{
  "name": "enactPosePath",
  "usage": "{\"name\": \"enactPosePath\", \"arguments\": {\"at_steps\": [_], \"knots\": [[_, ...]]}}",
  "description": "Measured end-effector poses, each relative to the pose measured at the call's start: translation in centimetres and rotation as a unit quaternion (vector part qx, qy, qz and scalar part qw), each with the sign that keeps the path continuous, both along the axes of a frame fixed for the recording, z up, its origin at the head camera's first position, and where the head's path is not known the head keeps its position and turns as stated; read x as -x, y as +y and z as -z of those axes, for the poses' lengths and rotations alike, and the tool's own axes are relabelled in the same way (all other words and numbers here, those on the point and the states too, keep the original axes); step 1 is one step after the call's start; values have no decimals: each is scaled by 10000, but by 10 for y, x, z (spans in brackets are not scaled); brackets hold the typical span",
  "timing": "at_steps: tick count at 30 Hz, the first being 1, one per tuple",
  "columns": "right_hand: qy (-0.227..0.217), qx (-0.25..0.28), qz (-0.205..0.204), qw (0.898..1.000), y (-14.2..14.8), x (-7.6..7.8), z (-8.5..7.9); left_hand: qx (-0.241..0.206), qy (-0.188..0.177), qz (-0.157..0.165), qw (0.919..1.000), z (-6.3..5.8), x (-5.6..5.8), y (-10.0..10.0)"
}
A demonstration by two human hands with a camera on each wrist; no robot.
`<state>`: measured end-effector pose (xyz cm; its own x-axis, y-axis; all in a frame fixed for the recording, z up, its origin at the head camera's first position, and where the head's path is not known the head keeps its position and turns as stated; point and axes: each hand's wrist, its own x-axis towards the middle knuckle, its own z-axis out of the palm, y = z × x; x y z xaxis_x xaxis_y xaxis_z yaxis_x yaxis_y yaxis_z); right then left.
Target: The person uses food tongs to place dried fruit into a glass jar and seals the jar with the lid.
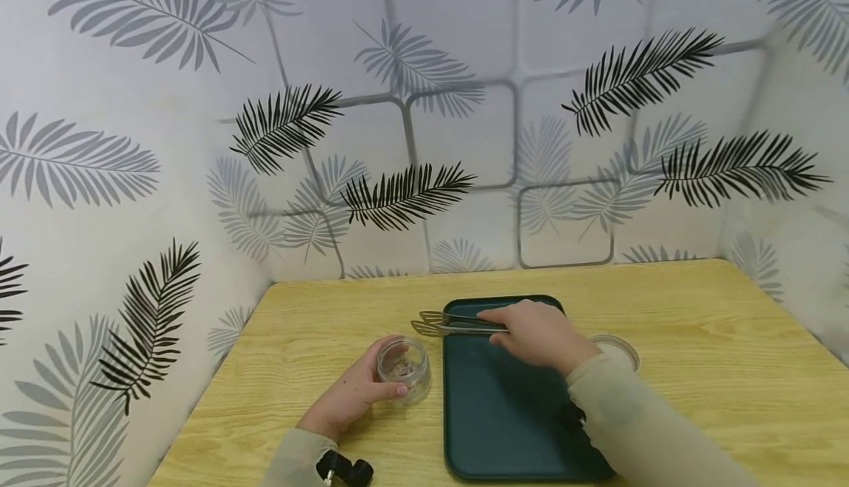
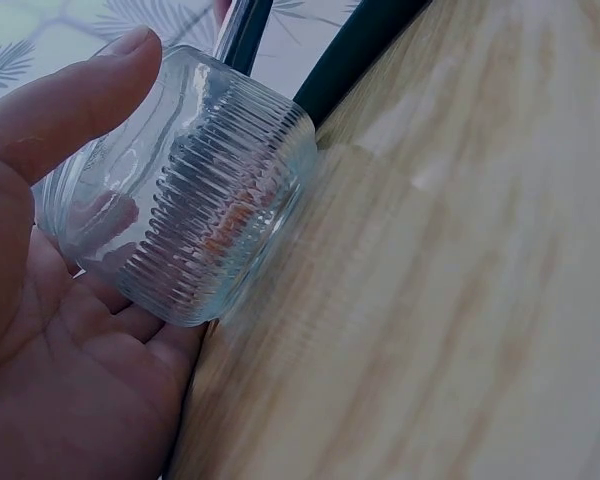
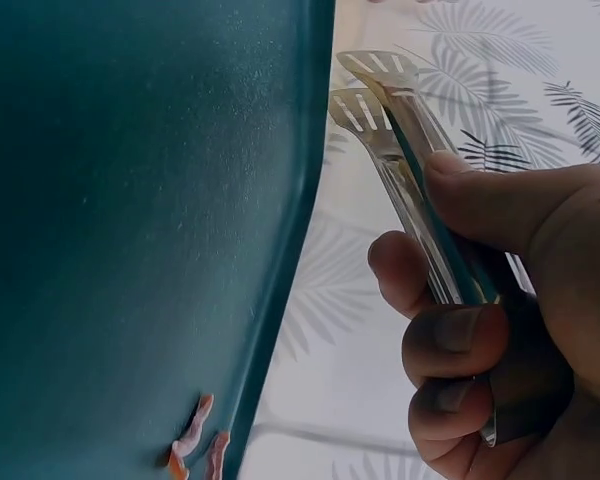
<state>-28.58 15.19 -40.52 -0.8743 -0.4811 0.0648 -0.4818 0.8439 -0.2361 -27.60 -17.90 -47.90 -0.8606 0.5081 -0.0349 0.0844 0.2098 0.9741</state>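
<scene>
My left hand (image 1: 361, 387) grips a clear ribbed glass jar (image 1: 414, 384), thumb on the near side, on the table left of the tray. Small pinkish-orange pieces (image 2: 235, 220) lie at the bottom of the jar. In my right hand (image 1: 537, 332) is a pair of metal tongs (image 3: 410, 190), held over the far part of the dark green tray (image 1: 504, 413). The slotted tips point left, a little apart, beyond and above the jar; nothing shows between them. Two thin pinkish strips (image 3: 192, 437) lie on the tray near its edge in the right wrist view.
A round lid-like disc (image 1: 626, 347) lies right of the tray, partly hidden by the right forearm. The wooden table (image 1: 723, 354) meets a leaf-patterned wall covering (image 1: 464, 222) at the back and sides.
</scene>
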Motion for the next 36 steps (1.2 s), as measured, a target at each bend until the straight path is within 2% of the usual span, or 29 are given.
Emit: {"name": "enactPosePath", "arguments": {"at_steps": [7, 16, 22, 29, 32, 36], "knots": [[-27, -195, 238, 9995, -12, 6, 1, -12, -16, -25, 10000, 0, 0, -1], [101, -430, 383, 9983, -21, 3, -3, 98, 6, -69, 9999, 0, 1, -2], [203, -66, 256, 9994, -12, -2, -6, 21, -20, -9, 10000, -1, 1, -1], [263, 547, -2, 9982, 9, -15, -14, 19, 37, -6, 10000, 0, 0, -1], [146, 514, -78, 9985, 12, -17, -17, 62, 108, -49, 9999, 0, 1, -1], [-308, 319, -81, 9990, 10, -15, -13, 22, 91, -35, 10000, 1, 1, -1]]}}
